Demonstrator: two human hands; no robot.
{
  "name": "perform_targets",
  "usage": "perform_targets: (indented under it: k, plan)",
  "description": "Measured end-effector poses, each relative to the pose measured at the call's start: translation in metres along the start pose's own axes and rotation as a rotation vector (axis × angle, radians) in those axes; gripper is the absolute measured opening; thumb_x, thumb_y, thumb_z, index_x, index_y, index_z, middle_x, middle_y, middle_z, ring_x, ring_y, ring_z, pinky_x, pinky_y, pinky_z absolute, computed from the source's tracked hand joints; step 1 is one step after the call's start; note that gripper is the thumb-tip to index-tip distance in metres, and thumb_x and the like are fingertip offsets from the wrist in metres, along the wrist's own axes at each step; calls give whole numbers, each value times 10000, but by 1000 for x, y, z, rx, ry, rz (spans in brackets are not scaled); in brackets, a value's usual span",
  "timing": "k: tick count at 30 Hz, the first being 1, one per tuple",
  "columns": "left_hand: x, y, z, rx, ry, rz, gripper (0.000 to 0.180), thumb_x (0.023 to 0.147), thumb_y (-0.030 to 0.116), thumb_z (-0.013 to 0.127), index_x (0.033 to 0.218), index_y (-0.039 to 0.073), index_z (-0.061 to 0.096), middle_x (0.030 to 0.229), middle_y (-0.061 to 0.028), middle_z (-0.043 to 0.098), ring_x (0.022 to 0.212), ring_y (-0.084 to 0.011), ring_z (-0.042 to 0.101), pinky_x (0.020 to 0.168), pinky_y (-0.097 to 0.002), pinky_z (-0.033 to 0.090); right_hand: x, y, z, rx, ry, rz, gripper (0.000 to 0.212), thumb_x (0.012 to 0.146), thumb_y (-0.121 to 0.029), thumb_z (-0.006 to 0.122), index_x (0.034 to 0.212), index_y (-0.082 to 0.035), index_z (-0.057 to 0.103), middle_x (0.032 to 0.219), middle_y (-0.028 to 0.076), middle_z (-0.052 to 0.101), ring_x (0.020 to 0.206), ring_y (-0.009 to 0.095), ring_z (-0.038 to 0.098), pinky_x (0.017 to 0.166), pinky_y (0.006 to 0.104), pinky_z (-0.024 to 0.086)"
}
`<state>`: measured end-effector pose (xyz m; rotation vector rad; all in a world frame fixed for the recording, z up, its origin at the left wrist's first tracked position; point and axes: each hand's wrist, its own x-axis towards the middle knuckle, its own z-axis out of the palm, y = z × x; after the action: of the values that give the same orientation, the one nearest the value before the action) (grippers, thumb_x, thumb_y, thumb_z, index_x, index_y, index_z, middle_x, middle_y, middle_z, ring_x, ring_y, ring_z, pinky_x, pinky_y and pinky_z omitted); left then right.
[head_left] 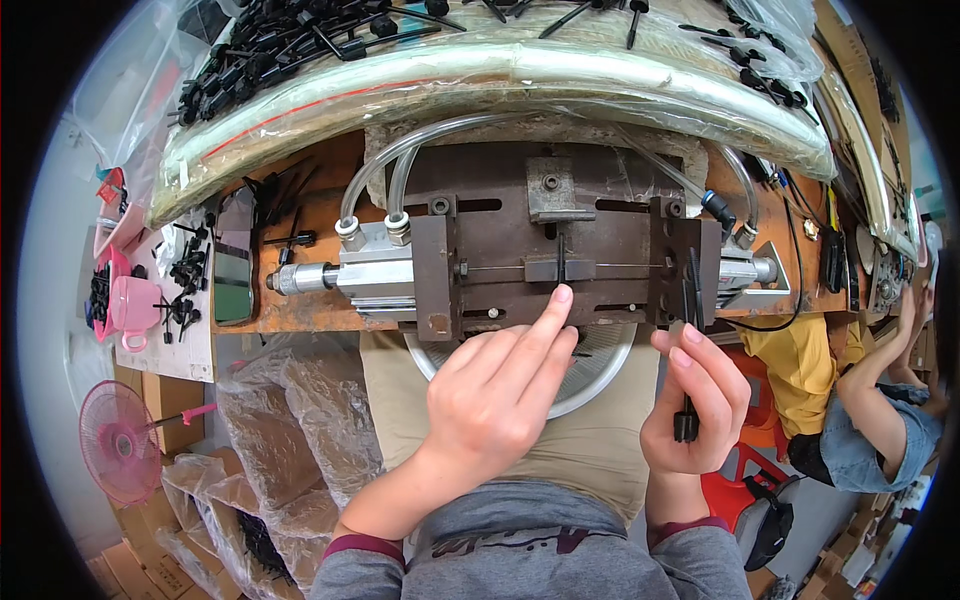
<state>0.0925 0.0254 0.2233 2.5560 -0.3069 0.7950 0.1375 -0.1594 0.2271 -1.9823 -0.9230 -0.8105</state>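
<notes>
My left hand (495,400) reaches over the metal fixture (500,225) with its index finger stretched out. That fingertip touches, or nearly touches, the lower end of a thin black rod (561,262) standing in the small central block. Nothing is gripped by this hand. At the fixture's right end, my right hand (700,400) is closed around slim black plastic rods (692,290). Their tips stick up past my fingers, and a thicker black end (686,425) shows below in the palm. How many it holds is partly hidden.
Pneumatic cylinders (375,270) with clear hoses flank the fixture. Black rod parts (270,60) are heaped on a plastic-wrapped ledge beyond it. A phone (235,255) and a pink cup (135,305) stand left. A round metal-rimmed basin (600,385) is under my hands. Another person (880,420) sits at right.
</notes>
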Motion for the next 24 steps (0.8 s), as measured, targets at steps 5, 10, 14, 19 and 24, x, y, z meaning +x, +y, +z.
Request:
perform_targets:
  k: [5,10,14,19,24]
  plan:
    - [9,-2,1,48,-29,11,286,686,104,816,953,32,740,1208,-119,709,649,-150,647,616,-271,497,3,-4,-4,19,-25,38,239,867,108,686,1073,8,617,1101,198,654,895,304,737,759,344,614]
    - [9,0,0,40,-44,-25,286,690,107,822,954,32,740,1198,-105,715,641,-158,646,608,-262,489,0,1,-8,-66,-43,-71,326,744,62,784,1051,-16,712,1077,136,672,792,249,700,639,328,564]
    - [10,-2,-4,-63,-52,-54,312,686,119,839,973,35,750,1184,-106,720,675,-162,678,619,-256,509,0,-1,-9,-178,-26,-90,340,687,30,837,1004,-55,748,972,69,651,668,192,614,558,304,497]
    - [3,10,-26,-709,-104,-165,370,680,99,875,1024,32,757,1098,-112,740,765,-177,721,664,-283,570,3,-1,-3,-121,-69,-173,393,638,38,824,1019,-5,739,952,72,627,669,181,596,546,296,484]
    - [-1,11,-30,-706,-47,-130,359,685,33,857,1028,14,751,1056,-137,732,820,-234,718,688,-319,585,6,-7,7,-38,-82,-143,402,638,48,793,1035,21,738,1008,100,650,766,222,667,631,311,567]
